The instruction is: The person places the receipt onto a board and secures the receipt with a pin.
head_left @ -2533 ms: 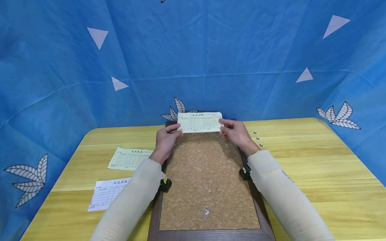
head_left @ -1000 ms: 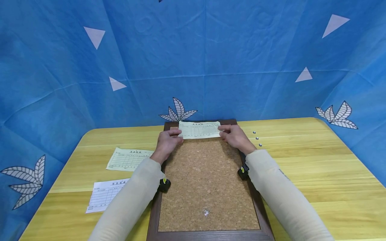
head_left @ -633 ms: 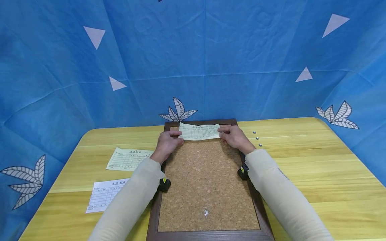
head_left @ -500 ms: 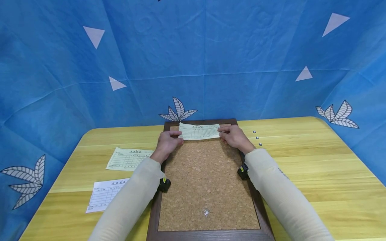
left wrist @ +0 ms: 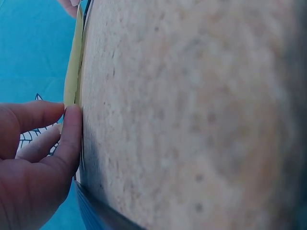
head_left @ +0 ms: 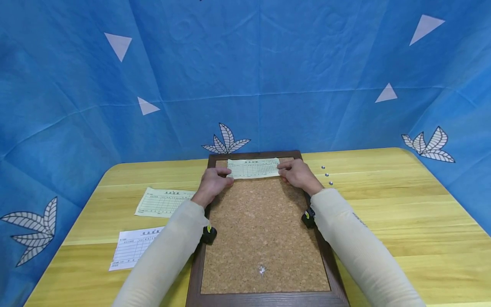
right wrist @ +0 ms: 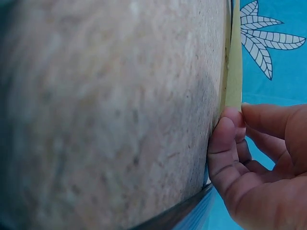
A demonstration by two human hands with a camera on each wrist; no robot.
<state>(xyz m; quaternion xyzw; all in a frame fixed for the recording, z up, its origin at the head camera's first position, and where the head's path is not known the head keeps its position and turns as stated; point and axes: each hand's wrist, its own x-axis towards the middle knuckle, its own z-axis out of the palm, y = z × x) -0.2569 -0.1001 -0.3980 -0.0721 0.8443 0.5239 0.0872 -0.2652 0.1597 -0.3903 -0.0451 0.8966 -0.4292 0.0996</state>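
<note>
L grip (head_left: 212, 183) pinches slip (head_left: 254, 168), L end; R grip (head_left: 299, 174) ditto, R end; corkbd (head_left: 264, 230) under

pale grn slip (head_left: 254, 169) w/ dk grid, speckled brn cork (head_left: 264, 230), blue cloth (head_left: 207, 64).

Head view: from your head at the near side, it looks forward and down, well back from the work, over both your sleeves (head_left: 165, 256) and the table (head_left: 402, 213) to the far cloth (head_left: 261, 64).
Left wrist view: very near the cork (left wrist: 192, 110), it skims toward the far edge past your left hand (left wrist: 36, 172), meeting the slip (left wrist: 73, 67) edge-on.
Right wrist view: equally near, roughly mirrored, facing the cloth past your right hand (right wrist: 268, 191).
Slip, cork, cloth: shared by all three views.
</note>
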